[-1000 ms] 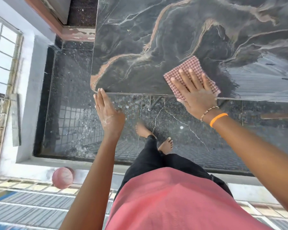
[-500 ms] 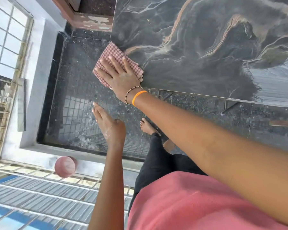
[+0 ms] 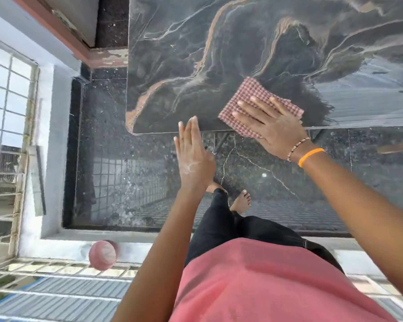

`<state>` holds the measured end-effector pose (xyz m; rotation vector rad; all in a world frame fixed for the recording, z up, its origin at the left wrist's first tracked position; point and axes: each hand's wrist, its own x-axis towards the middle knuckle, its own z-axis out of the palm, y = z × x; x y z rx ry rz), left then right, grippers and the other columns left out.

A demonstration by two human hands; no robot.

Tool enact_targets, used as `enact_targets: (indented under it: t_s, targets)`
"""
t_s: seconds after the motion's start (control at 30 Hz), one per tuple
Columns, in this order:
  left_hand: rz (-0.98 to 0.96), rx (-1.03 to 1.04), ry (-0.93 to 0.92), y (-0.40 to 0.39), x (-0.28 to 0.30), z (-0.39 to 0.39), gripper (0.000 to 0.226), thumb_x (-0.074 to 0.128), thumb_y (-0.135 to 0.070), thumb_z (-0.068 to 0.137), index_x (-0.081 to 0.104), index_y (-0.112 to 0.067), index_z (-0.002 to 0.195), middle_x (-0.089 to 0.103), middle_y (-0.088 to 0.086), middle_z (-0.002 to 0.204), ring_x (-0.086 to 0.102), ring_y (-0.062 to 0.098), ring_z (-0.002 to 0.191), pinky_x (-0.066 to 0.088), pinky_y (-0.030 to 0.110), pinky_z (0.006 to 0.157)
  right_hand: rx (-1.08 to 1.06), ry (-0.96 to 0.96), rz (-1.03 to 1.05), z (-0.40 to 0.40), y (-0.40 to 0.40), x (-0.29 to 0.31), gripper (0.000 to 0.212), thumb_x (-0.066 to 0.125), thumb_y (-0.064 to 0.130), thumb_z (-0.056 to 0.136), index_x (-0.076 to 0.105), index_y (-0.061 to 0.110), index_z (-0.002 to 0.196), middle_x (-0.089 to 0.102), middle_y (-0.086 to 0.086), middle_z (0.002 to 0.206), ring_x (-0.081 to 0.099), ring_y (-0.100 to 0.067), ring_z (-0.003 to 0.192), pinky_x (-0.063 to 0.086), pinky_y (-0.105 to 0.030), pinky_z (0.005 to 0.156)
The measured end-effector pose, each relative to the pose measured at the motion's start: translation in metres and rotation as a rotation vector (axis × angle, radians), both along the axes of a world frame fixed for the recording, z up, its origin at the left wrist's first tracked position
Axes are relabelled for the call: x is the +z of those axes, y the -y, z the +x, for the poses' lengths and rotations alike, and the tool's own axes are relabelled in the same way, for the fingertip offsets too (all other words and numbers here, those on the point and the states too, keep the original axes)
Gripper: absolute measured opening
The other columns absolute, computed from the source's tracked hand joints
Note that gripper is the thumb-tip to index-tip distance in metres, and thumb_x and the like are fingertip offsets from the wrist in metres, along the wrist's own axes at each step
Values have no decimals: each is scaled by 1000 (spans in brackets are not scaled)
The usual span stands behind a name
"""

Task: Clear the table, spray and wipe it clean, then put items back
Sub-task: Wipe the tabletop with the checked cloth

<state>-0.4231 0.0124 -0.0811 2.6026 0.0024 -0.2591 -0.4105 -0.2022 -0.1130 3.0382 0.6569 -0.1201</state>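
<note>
Table (image 3: 254, 54): dark marble-patterned top, pale and tan veins, rounded near-left corner; a dull streaked patch to the right of the cloth. Cloth (image 3: 249, 98): red-and-white checked, folded flat, lying at the table's near edge with one corner hanging just over it, right of the rounded corner, pressed under a flat palm.

Bright daylight, glare on the table (image 3: 370, 94), wide-angle edge distortion.
</note>
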Motion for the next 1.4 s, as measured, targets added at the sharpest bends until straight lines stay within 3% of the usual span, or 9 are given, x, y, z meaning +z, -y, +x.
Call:
enact_targets:
  t_s: [0.2, 0.37, 0.6, 0.73, 0.93, 1.03, 1.13, 1.27, 1.4]
  targets:
    - [162, -389, 59, 57, 4, 6, 76, 49, -6, 89, 3, -14, 149, 8, -2, 158, -10, 19, 146, -12, 40, 116, -363, -106, -23, -56, 130, 13, 65, 30, 31, 85, 11, 32, 147, 22, 1, 156, 25, -27, 142, 15, -47, 113]
    - [242, -527, 62, 87, 5, 8, 75, 49, -8, 90, 2, -12, 149, 7, 0, 158, -12, 20, 146, -17, 39, 113, -566, -174, 37, -76, 164, 15, 64, 30, 32, 85, 13, 32, 146, 22, 1, 156, 22, -28, 143, 13, -49, 115]
    - [135, -471, 84, 102, -2, 2, 75, 51, 6, 84, 15, -8, 148, 20, 5, 156, 5, 19, 147, -7, 31, 117, -424, -146, 108, -47, 89, 14, 75, 48, 15, 92, -6, 34, 141, -9, 10, 150, 0, -24, 146, -7, -47, 115]
    - [103, -384, 40, 104, 1, 5, 81, 55, 9, 77, 18, -6, 147, 26, 10, 153, 19, 22, 144, -1, 32, 118, -295, -157, 111, -21, 37, 6, 73, 46, 21, 94, -3, 34, 147, -3, 7, 159, -5, -23, 147, -9, -45, 115]
    - [122, -444, 161, 112, 0, 3, 72, 55, 10, 73, 35, -6, 140, 39, 8, 144, 24, 24, 142, -3, 39, 117, -244, -157, 106, -34, 88, 11, 68, 43, 24, 94, 1, 35, 147, 1, 11, 158, 1, -18, 147, -3, -40, 117]
    - [109, -517, 147, 132, -2, 4, 73, 59, -2, 80, 26, -8, 145, 30, 4, 151, 9, 21, 146, -10, 34, 115, -366, -190, 123, -52, 147, 8, 63, 27, 52, 91, -3, 37, 144, -6, 13, 154, -7, -16, 144, -8, -40, 116]
    - [132, -565, 130, 154, -3, 10, 82, 63, -12, 84, 13, -10, 148, 18, 3, 156, -2, 21, 147, -15, 34, 113, -550, -213, 122, -66, 202, 8, 74, 3, 77, 77, -10, 41, 140, -8, 14, 153, -4, -16, 146, -4, -43, 118]
    - [149, -499, 102, 170, -4, 18, 93, 67, -17, 82, 2, -9, 149, 11, 3, 157, -8, 23, 147, -12, 39, 115, -908, -177, 223, -81, 230, 7, 69, 13, 60, 82, 1, 37, 146, 3, 9, 159, 0, -16, 147, -4, -41, 117]
    - [165, -406, 36, 172, -4, 27, 103, 72, -27, 79, -2, -11, 149, 6, 3, 158, -11, 22, 146, -10, 41, 116, -1172, -93, 273, -67, 178, 6, 65, 27, 39, 90, 7, 22, 149, 1, -3, 159, -1, -31, 146, -7, -51, 114]
